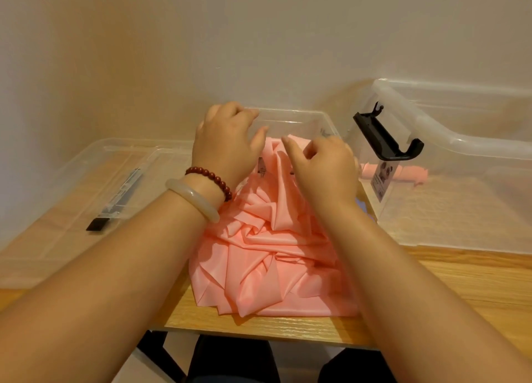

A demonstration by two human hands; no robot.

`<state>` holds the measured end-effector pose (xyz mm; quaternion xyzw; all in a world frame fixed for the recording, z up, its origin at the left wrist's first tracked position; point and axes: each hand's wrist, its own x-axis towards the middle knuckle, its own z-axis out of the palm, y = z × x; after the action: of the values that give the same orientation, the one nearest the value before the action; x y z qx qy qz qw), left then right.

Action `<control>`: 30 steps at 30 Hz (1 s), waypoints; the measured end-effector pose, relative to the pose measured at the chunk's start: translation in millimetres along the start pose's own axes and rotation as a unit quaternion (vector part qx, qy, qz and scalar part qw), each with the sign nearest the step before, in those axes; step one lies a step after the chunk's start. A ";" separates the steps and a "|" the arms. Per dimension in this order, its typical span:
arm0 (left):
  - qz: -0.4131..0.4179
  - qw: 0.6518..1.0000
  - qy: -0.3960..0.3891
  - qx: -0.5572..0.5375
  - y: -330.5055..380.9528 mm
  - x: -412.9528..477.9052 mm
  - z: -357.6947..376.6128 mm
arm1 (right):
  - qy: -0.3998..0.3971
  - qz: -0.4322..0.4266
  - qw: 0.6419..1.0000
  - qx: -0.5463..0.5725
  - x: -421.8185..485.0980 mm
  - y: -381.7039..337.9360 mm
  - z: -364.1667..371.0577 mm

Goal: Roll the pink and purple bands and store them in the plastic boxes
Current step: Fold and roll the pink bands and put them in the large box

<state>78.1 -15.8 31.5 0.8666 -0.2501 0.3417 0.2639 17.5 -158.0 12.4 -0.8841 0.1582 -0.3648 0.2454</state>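
Note:
A heap of crumpled pink bands spills from the small clear plastic box in the middle onto the wooden table. My right hand pinches the top edge of one pink band over this box. The fingers of my left hand curl at the box's back-left rim, and its thumb reaches toward the pink heap. A bit of purple band peeks out beside my right wrist. One rolled pink band lies inside the big clear box on the right.
The big box carries a raised black latch on its near-left side. A flat clear lid or tray with a black latch lies on the left. A wall stands close behind, and the table's front edge is near my body.

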 end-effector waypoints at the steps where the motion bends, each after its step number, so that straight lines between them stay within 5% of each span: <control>1: 0.000 1.000 0.011 -0.002 1.6 -5.3 2.0 | -0.007 0.005 1.000 -0.002 -4.7 -0.3 3.4; 11: -0.141 0.982 -0.066 -0.109 22.1 -22.3 4.5 | -0.029 0.064 0.970 0.235 -22.0 -4.5 -1.1; 25: -0.263 0.913 -0.023 -0.310 17.0 -14.0 5.4 | 0.051 0.114 0.971 0.202 -11.3 -3.4 -9.0; 30: -0.231 0.911 0.011 -0.341 17.0 -7.4 -0.9 | 0.068 0.101 0.968 0.219 2.9 -8.9 -14.6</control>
<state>62.5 -25.9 31.5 0.7537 -0.1410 0.1742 0.6178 9.8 -156.7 27.9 -0.7616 0.1796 -0.4228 0.4572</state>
